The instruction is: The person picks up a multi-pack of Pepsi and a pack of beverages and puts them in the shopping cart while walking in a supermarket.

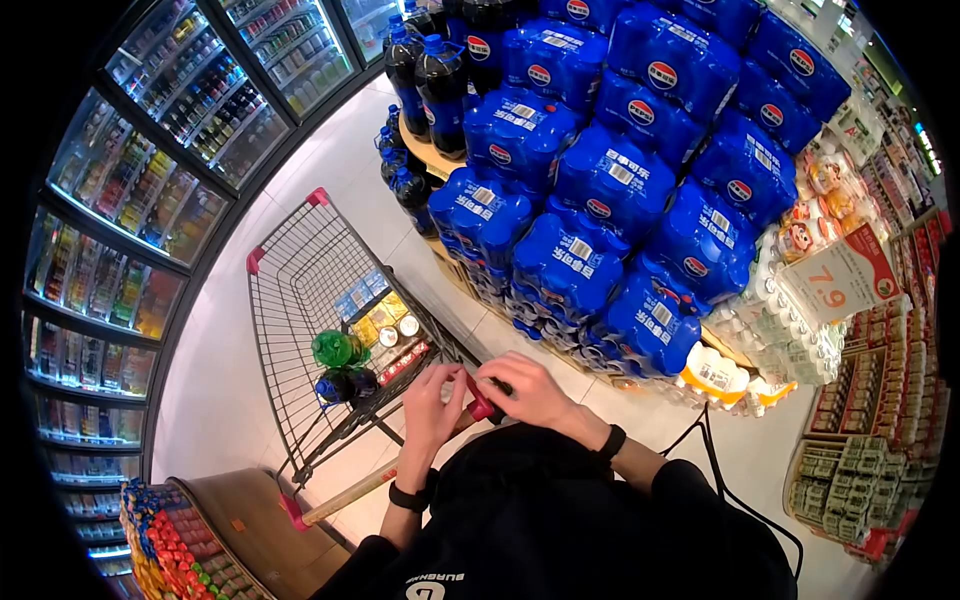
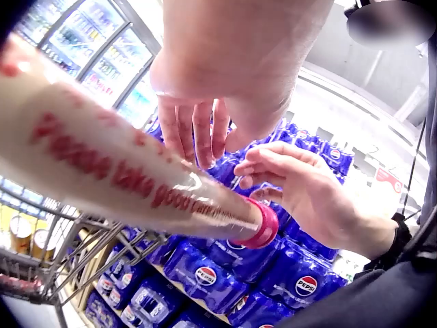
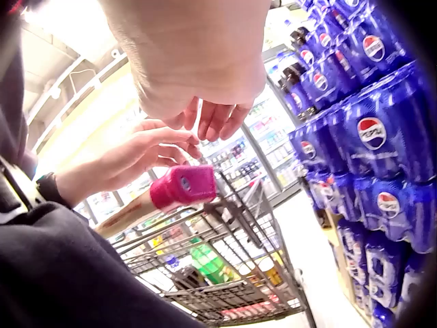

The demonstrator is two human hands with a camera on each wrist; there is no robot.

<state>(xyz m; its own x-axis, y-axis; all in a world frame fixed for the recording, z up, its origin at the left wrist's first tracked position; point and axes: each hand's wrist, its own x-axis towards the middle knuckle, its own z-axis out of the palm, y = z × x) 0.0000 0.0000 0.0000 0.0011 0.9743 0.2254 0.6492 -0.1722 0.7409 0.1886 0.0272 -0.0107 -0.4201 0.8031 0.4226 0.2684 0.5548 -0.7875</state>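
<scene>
Both hands hover over one end of a shopping cart's handle, fingers loosely bent and fingertips close together. My left hand [image 1: 433, 408] is by the pink handle cap [image 1: 480, 398], with nothing seen in its fingers. Across from it, my right hand [image 1: 535, 392] also appears to hold nothing; in the right wrist view its fingers [image 3: 217, 121] hang above the cap. The handle bar [image 2: 136, 171] carries red lettering, "Please take good care". Inside the wire cart [image 1: 290, 290] lie a green-topped bottle [image 1: 335, 348], dark bottles [image 1: 345, 386], yellow-labelled cans [image 1: 380, 322] and a red pack [image 1: 403, 362].
A tall stack of blue Pepsi packs [image 1: 610, 170] stands just ahead and right, beside large cola bottles [image 1: 440, 90]. Glass-door fridges [image 1: 120, 180] line the left. A candy display [image 1: 180, 540] is at lower left, and a price sign [image 1: 845, 275] at right.
</scene>
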